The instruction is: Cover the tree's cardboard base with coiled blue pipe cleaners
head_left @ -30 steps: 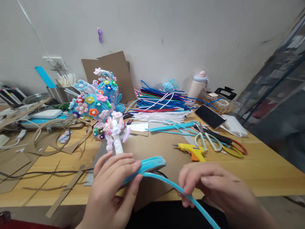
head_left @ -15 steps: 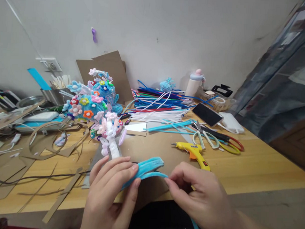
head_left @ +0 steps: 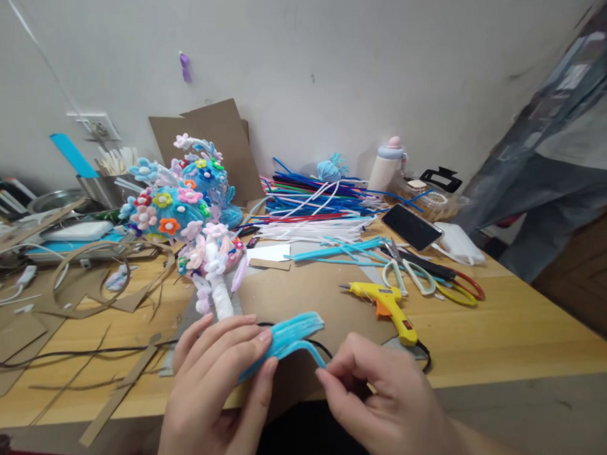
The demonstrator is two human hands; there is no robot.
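Note:
My left hand (head_left: pixel 223 377) is closed round a flat bundle of light-blue pipe cleaners (head_left: pixel 297 325), whose ends stick out to the right past the fingertips. One strand bends away from the bundle, and my right hand (head_left: pixel 377 389) pinches its end between thumb and forefinger. Behind the left hand lies a flower-covered pipe-cleaner piece (head_left: pixel 185 207) with a white wrapped stem (head_left: pixel 222 298). A yellow hot glue gun (head_left: pixel 388 303) rests on the brown cardboard (head_left: pixel 301 290) beyond my right hand.
Scissors with pale handles (head_left: pixel 406 274), a phone (head_left: pixel 412 226) and a white power bank (head_left: pixel 461 243) lie at the right. Piled pipe cleaners (head_left: pixel 319 201) and a bottle (head_left: pixel 384 169) stand by the wall. Cardboard scraps (head_left: pixel 121 390) and a cable cover the left. A person (head_left: pixel 535 156) is at far right.
My right hand has moved slightly left and down, and the strand it pinches now arches more. The left hand keeps its grip. The person at the right has shifted.

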